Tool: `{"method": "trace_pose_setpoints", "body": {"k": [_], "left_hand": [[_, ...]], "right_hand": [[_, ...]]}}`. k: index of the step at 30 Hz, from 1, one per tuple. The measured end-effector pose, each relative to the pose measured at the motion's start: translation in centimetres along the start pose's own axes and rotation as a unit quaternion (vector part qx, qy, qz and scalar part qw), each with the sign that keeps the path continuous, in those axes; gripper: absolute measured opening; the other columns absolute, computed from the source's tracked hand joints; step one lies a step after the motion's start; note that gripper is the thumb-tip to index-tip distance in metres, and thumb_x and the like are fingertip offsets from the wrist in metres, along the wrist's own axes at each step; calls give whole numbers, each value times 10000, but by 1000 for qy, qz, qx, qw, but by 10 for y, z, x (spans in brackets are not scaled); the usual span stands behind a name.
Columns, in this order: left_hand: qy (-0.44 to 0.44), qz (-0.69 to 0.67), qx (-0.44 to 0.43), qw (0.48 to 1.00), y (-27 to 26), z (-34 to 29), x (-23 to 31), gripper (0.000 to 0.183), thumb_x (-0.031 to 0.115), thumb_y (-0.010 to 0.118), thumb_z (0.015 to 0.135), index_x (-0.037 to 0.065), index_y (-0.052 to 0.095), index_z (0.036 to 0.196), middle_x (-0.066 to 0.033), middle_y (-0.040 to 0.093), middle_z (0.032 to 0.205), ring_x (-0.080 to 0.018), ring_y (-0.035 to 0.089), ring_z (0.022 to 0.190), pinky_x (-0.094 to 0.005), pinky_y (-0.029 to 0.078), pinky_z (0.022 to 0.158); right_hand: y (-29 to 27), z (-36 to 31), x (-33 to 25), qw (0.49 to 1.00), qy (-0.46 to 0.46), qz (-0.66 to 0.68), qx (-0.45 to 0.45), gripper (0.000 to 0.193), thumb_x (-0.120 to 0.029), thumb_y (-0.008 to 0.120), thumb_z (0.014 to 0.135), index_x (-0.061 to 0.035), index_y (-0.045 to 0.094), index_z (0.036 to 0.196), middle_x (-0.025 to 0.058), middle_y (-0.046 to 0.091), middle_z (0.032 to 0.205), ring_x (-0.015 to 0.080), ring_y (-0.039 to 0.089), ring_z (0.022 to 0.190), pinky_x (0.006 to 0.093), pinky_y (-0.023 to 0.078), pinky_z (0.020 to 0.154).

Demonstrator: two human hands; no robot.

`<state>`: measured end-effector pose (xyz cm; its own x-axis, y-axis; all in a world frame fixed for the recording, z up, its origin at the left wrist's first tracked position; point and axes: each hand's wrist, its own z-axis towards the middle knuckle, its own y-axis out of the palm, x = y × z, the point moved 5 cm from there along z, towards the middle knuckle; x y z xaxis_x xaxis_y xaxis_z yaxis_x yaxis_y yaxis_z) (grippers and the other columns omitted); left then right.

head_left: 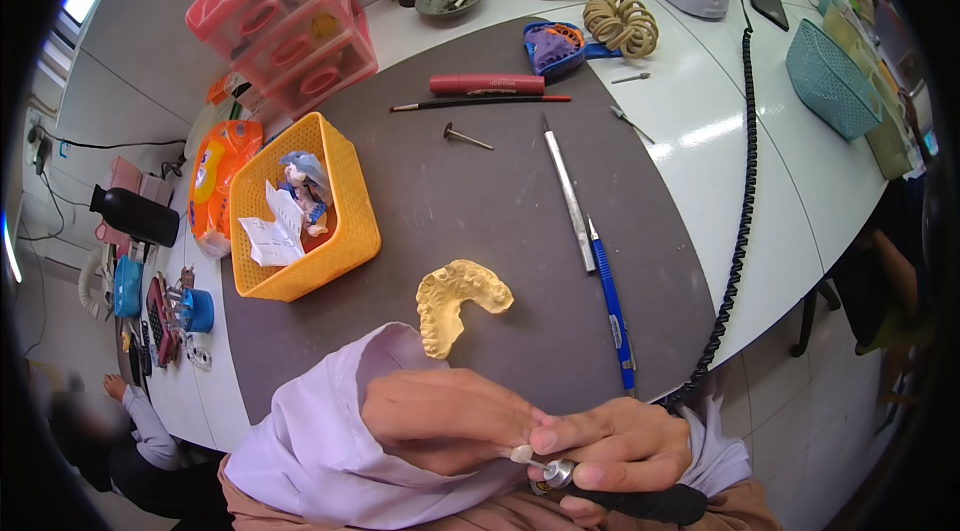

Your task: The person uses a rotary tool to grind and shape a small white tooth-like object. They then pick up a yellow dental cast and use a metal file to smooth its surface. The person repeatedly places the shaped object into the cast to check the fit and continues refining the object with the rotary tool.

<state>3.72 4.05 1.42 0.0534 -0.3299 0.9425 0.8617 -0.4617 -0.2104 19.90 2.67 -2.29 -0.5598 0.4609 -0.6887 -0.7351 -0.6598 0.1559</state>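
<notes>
At the lower edge of the head view, my right hand (630, 446) is wrapped round a rotary handpiece (650, 505) with a black body and a silver nose. The thin bit at its tip meets a small cream-white, tooth-like piece (521, 454). My left hand (440, 421) pinches that piece with closed fingers, partly hidden, and the fingertips of both hands touch. Just beyond my left hand, a yellow plaster dental arch model (458, 303) lies on the brown mat (420, 201).
An orange basket (350, 221) with crumpled paper stands left. A silver knife (570, 201) and a blue pen-like tool (612, 311) lie right, near a coiled black cord (745, 181). Further back are a red tube (487, 85), a blue impression tray (555, 51) and pink drawers (290, 36).
</notes>
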Motion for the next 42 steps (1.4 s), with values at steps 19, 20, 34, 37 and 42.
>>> {"method": "trace_pose_setpoints", "body": {"k": [19, 20, 34, 37, 42], "left_hand": [[9, 15, -6, 1000, 2, 1, 2, 128, -63, 674, 758, 6, 629, 856, -134, 683, 844, -285, 668, 872, -330, 543, 721], [1, 15, -4, 1000, 1, 0, 3, 119, -55, 671, 765, 4, 630, 860, -136, 682, 853, -280, 668, 873, -329, 541, 725], [38, 2, 37, 999, -1, -4, 6, 200, -104, 622, 768, -8, 627, 944, -146, 666, 908, -256, 663, 851, -319, 534, 736], [124, 29, 72, 989, -3, 1, 10, 247, -134, 635, 705, 19, 657, 898, -92, 685, 902, -206, 662, 763, -272, 533, 668], [146, 67, 46, 986, -15, -9, 14, 236, -140, 614, 737, -18, 616, 939, -141, 670, 923, -275, 664, 890, -328, 538, 743]], "right_hand": [[-9, -10, 3, 990, -87, 25, 107, 315, -44, 659, 815, 14, 445, 1039, 201, 656, 794, 376, 632, 946, 524, 448, 878], [-8, -8, 1, 989, -62, 10, 137, 306, -76, 639, 841, -16, 435, 1062, 179, 665, 792, 362, 636, 947, 548, 369, 973], [4, 33, -24, 999, -28, -33, -24, 313, -78, 597, 866, -15, 426, 1120, 180, 655, 778, 321, 681, 803, 440, 355, 1009], [-28, 35, -43, 986, -80, -143, 40, 342, -34, 595, 849, -21, 438, 1153, 162, 644, 784, 294, 670, 722, 477, 481, 837], [-63, 79, -35, 840, -47, -537, -55, 308, -47, 709, 703, -70, 582, 983, 71, 547, 681, 202, 555, 590, 333, 475, 614]]}}
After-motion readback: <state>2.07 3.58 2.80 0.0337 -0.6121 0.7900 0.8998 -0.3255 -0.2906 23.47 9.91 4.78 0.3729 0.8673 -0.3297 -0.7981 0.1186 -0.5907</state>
